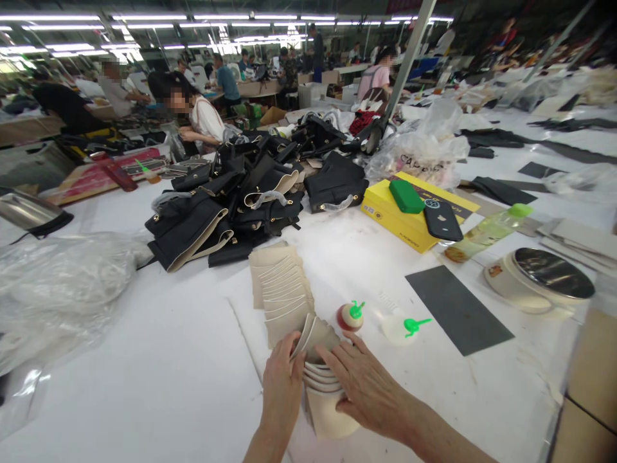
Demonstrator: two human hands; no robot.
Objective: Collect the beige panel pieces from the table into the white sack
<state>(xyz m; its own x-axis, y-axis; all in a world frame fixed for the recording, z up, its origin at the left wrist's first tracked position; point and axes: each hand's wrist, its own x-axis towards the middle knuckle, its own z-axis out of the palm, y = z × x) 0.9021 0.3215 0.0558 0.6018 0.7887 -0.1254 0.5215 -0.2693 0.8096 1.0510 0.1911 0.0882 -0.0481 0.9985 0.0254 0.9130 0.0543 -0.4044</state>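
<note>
A fanned stack of beige leather-like pieces (332, 413) lies under my hands on the white table, its curved edges overlapping. My left hand (284, 376) pinches the edge of an upper beige piece (317, 335) between thumb and fingers. From the other side, my right hand (364, 381) grips the stack, fingers over the top and thumb lower along its side. Just beyond, a row of overlapping beige pieces (285, 289) runs away from me. A small bottle with a green nozzle (348, 317) stands right of the stack, beside a clear green-nozzled bottle (400, 326).
Black bags (231, 199) are heaped at the back. To the right are a yellow box (393, 215) carrying a green block (406, 196) and phone (442, 220), a drink bottle (486, 231), a dark sheet (459, 308) and a pot (515, 283). Clear plastic (67, 283) covers the left.
</note>
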